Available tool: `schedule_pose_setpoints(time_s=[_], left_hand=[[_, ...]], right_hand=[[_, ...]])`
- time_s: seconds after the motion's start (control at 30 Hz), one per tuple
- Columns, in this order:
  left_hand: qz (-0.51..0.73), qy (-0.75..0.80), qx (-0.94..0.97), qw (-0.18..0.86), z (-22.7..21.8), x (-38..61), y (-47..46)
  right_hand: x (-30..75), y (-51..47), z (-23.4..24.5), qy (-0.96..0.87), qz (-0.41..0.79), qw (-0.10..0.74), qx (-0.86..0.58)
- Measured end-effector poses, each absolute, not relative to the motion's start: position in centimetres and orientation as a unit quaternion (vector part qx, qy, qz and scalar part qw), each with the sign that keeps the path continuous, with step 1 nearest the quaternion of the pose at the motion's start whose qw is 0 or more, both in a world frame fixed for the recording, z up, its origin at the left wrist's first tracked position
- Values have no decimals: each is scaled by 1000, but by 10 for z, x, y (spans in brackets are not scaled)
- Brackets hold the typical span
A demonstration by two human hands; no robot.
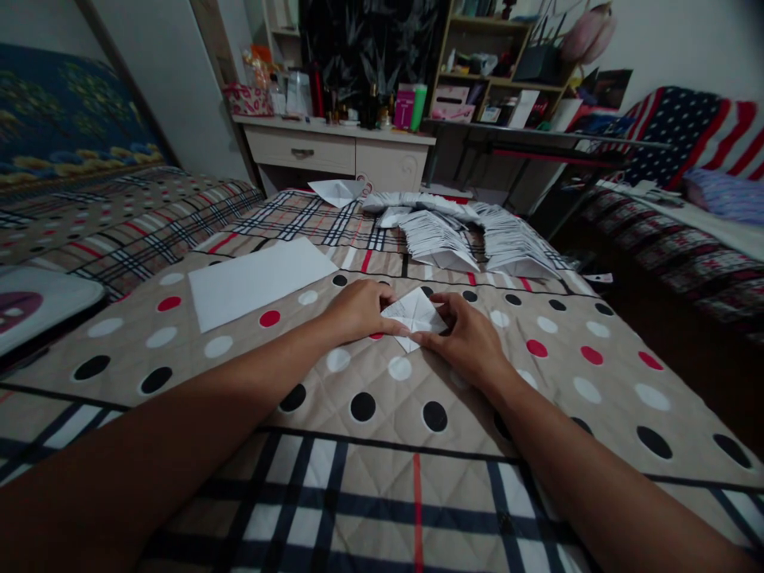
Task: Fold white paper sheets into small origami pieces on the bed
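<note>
Both hands press a folded paper [415, 313] flat on the dotted quilt [537, 382]: the left hand [358, 310] holds its left edge, the right hand [465, 338] pinches its near corner. Rows of folded papers [471, 235] lie beyond it.

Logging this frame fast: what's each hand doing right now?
Left hand: curled, fingertips on the folded paper; grip cannot be told.
Right hand: pinching the folded paper's near edge.

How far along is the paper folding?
Done: rows of folded papers lie stacked farther up the bed. In hand: the left hand and right hand press a creased paper. Left: one flat sheet lies unfolded beside the left arm.
</note>
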State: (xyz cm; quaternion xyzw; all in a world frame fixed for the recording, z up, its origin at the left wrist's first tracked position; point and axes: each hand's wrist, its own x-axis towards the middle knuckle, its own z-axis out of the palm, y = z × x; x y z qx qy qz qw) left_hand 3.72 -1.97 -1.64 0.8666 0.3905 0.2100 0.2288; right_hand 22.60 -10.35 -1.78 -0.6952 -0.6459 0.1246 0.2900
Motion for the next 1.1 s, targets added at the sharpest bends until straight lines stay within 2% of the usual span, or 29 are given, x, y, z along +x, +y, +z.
schedule_pose_setpoints(time_s=[0.13,0.3,0.57,0.93,1.1], left_hand=[[249,381,846,278,-24,38,-19],[311,351,819,331,-28,42,-20],[344,341,729,483,-22,47,-24],[356,338,703,515,-19,46,-22],[375,371,693,492,-19,46,-20]], right_hand=[[229,-104,-17,-639,176,300,-686],[232,-103,-23,-615,258,377,-643],[227,-105,-18,-551,392,480,-559],[232,-107,-15,-532,316,510,-597],[232,-108,-12,-537,306,488,-616]])
